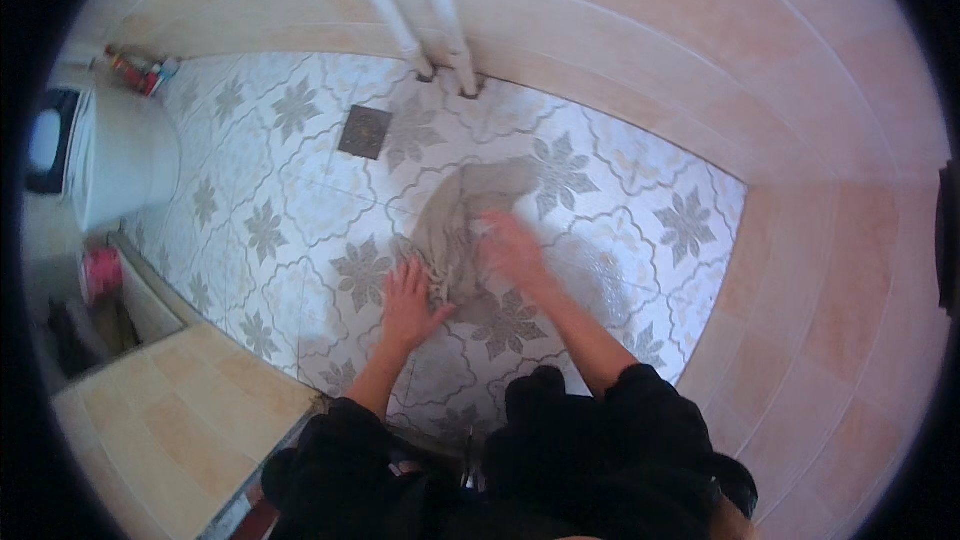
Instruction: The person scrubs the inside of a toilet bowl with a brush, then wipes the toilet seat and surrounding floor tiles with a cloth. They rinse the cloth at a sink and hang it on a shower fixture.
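Observation:
A damp-looking greyish-beige cloth (442,229) lies bunched in a curve on the patterned tile floor (322,195). My left hand (409,304) is palm down at the cloth's near left edge, its fingers spread and the fingertips at the fabric. Blurred by motion, my right hand (514,251) is over the cloth's right side; whether its fingers grip the fabric cannot be made out. To the right of that hand, a wet, bubbly patch (600,281) shines on the tiles.
A square floor drain (365,132) sits beyond the cloth. Two white pipes (442,7) enter the floor by the far wall. At left are a white appliance or fixture (124,157), several small items (142,75) and a recess holding a pink object (101,274). Tiled walls (810,262) stand right.

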`<action>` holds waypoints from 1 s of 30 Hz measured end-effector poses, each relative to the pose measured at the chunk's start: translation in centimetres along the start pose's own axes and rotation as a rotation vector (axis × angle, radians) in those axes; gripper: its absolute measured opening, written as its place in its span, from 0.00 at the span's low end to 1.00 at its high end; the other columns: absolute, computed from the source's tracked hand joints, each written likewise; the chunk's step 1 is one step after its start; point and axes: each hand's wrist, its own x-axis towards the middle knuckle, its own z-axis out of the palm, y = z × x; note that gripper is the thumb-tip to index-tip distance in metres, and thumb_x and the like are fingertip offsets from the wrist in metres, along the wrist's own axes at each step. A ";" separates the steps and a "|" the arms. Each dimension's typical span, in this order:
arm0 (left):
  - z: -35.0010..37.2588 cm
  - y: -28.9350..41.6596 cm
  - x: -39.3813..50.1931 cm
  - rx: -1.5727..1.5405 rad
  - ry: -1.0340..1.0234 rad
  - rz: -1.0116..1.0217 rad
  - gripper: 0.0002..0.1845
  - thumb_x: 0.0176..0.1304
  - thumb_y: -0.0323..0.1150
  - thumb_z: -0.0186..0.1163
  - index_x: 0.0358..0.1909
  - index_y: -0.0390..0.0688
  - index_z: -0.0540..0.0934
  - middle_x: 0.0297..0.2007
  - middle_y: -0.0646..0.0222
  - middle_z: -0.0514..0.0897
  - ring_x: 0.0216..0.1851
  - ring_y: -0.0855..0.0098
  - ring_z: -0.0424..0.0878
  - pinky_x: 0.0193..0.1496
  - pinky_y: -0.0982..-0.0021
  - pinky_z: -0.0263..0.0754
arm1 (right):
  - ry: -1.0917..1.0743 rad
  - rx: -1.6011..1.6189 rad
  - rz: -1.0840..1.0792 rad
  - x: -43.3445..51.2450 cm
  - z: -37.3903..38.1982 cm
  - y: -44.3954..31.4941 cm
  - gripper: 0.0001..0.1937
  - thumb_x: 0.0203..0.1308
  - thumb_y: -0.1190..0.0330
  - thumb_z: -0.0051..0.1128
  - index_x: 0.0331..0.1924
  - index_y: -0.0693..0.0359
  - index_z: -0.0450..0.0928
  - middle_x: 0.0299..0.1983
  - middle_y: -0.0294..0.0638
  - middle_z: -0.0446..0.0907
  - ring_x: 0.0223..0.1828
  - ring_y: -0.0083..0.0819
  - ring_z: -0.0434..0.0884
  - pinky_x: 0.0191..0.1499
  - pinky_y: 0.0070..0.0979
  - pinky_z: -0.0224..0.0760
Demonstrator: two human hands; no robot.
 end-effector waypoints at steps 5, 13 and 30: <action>0.6 0.9 3.9 0.200 0.040 0.201 0.44 0.52 0.41 0.64 0.71 0.40 0.60 0.71 0.47 0.56 0.72 0.43 0.52 0.72 0.45 0.45 | 0.352 -0.532 -0.011 4.3 -7.9 5.1 0.26 0.59 0.70 0.52 0.62 0.70 0.64 0.60 0.57 0.69 0.64 0.54 0.65 0.67 0.45 0.56; -6.5 -1.1 24.5 -0.123 0.150 -0.309 0.44 0.55 0.51 0.60 0.73 0.56 0.58 0.73 0.56 0.55 0.71 0.37 0.51 0.68 0.35 0.47 | 0.168 -0.832 -0.025 4.0 -7.6 6.5 0.33 0.62 0.61 0.53 0.67 0.73 0.58 0.69 0.59 0.58 0.72 0.53 0.55 0.72 0.46 0.46; -0.5 -20.7 -5.9 -0.013 0.290 -0.780 0.31 0.62 0.50 0.57 0.66 0.52 0.68 0.65 0.52 0.68 0.65 0.38 0.63 0.65 0.42 0.58 | 0.196 -0.875 -0.127 3.6 -7.2 7.4 0.32 0.63 0.65 0.53 0.68 0.70 0.57 0.69 0.58 0.59 0.72 0.54 0.56 0.72 0.47 0.47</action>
